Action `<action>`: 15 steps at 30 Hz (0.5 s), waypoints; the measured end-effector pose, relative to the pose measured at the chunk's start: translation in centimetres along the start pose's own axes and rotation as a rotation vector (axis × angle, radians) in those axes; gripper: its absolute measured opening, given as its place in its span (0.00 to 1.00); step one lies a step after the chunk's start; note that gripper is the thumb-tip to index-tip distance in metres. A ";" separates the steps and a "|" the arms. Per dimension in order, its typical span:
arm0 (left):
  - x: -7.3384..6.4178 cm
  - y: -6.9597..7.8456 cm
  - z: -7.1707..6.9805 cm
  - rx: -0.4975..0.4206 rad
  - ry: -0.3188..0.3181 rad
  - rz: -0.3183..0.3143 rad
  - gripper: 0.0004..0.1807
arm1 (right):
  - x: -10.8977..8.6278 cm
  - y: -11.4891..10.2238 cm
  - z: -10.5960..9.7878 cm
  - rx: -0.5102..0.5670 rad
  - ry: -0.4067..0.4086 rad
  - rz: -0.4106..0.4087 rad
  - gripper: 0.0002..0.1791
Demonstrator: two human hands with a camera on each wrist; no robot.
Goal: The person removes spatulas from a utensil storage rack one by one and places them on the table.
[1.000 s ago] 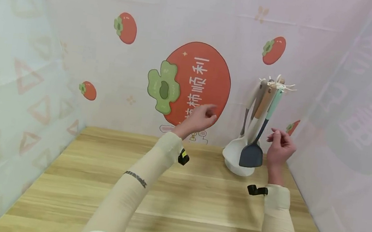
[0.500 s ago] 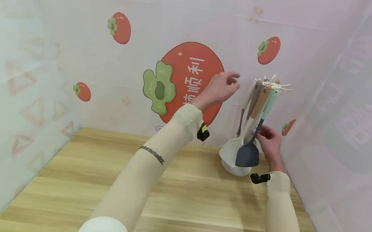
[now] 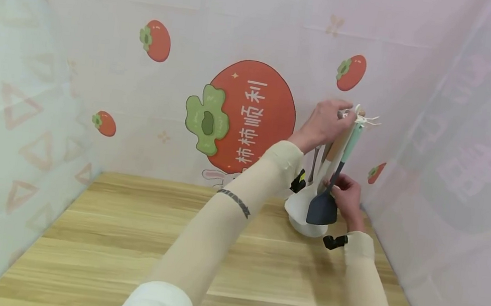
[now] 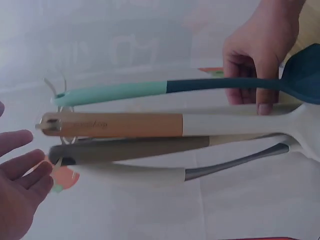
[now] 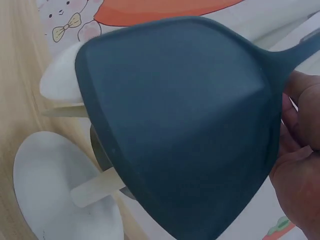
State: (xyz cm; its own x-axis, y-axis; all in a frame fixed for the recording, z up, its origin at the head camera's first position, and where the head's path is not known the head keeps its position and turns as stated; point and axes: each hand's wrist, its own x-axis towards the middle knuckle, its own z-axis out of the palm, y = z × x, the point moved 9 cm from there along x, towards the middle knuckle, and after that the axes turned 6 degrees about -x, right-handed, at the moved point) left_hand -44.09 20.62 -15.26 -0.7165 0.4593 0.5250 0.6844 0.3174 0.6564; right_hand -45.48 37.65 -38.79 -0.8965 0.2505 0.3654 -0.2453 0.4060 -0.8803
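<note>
A utensil stand with white hooks (image 3: 371, 121) on top and a round white base (image 5: 45, 175) holds several hanging kitchen tools. Frontmost hangs a turner (image 3: 323, 210) with a mint handle and dark blue blade. Beside it is a white ladle (image 4: 225, 125) with a tan handle. A grey-brown handle (image 4: 135, 151) and a white handle (image 4: 145, 175) hang further left. My left hand (image 3: 324, 121) is up at the handle tops, fingers relaxed, a loop end close to the fingertips. My right hand (image 3: 347, 195) grips the stand's pale pole behind the turner, thumb across it.
The stand is at the back right of the wood-grain table (image 3: 149, 243), close to the printed back wall sheet (image 3: 189, 5). A pale side sheet (image 3: 449, 196) rises just right of my right arm.
My left hand has moved right and up from the red wall print to the handle tops. The right hand has gone from beside the utensils to behind the turner and taken hold there.
</note>
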 end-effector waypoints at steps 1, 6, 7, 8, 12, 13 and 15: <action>0.0 0.0 0.4 -0.007 -0.014 -0.001 0.19 | -0.1 0.0 0.1 -0.021 0.000 -0.002 0.11; 0.2 -0.1 1.6 -0.025 -0.035 -0.026 0.20 | -0.3 -0.2 0.3 -0.060 0.024 -0.020 0.14; 0.3 -0.1 1.7 -0.026 -0.033 -0.028 0.20 | -0.3 -0.2 0.3 -0.062 0.029 -0.023 0.15; 0.4 -0.1 1.8 -0.023 -0.029 -0.031 0.20 | -0.3 -0.3 0.3 -0.062 0.034 -0.022 0.15; 0.6 0.2 2.4 0.005 -0.025 -0.035 0.19 | -0.5 -1.0 0.3 -0.065 0.033 -0.010 0.16; 0.6 0.3 2.5 0.017 -0.029 -0.036 0.18 | -0.5 -1.0 0.2 -0.065 0.036 -0.011 0.17; 0.7 0.4 2.8 0.031 -0.037 -0.039 0.19 | -1.1 -2.3 0.1 -0.076 0.034 -0.010 0.16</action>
State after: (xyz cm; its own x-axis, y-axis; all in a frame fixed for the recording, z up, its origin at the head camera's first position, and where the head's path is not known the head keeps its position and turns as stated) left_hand -43.90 23.37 -16.11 -0.7378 0.4765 0.4781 0.6600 0.3607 0.6589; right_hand -44.01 36.38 -37.23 -0.8810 0.2753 0.3848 -0.2241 0.4734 -0.8519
